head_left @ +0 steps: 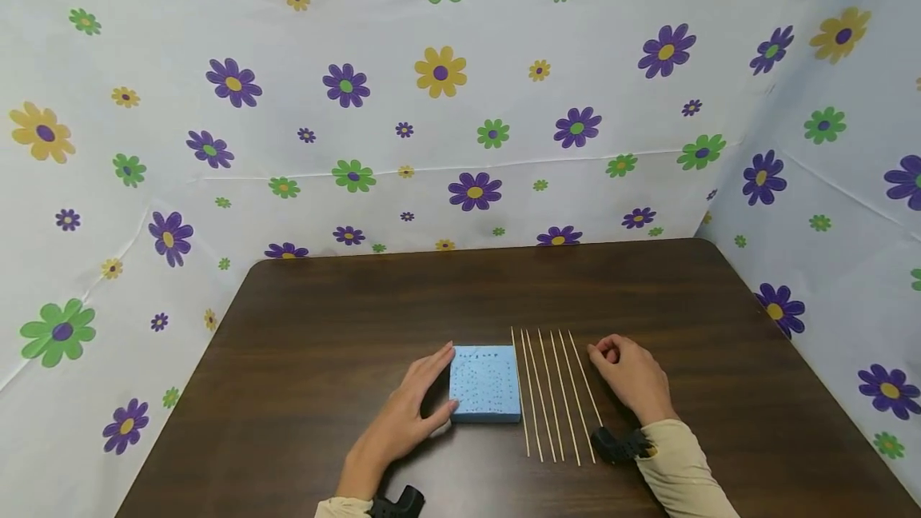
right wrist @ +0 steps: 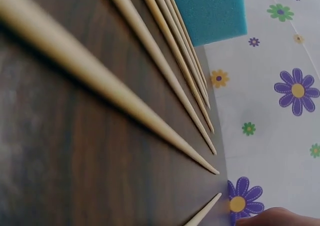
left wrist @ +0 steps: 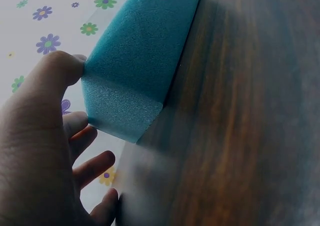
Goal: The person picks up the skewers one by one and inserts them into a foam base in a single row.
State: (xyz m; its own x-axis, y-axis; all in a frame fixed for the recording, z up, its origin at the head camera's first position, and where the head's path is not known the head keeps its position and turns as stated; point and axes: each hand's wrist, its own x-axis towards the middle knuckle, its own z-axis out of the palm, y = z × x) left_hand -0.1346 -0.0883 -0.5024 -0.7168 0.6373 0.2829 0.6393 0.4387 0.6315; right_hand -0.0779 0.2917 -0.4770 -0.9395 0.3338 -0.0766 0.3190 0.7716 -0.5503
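Note:
A blue foam block with rows of small dark holes on its top lies flat on the table. My left hand rests at its left side, fingertips against the far corner and thumb at the near one. In the left wrist view the thumb touches the foam's edge while other fingers hang free. Several thin wooden skewers lie side by side right of the block, pointed ends visible in the right wrist view. Just right of the last skewer is my right hand, fingers loosely bent, holding nothing that shows.
The dark brown wooden table has rounded far corners. Behind it and along its right side hangs a white cloth printed with flowers. A black wrist strap on the right arm overlaps the near end of the rightmost skewer.

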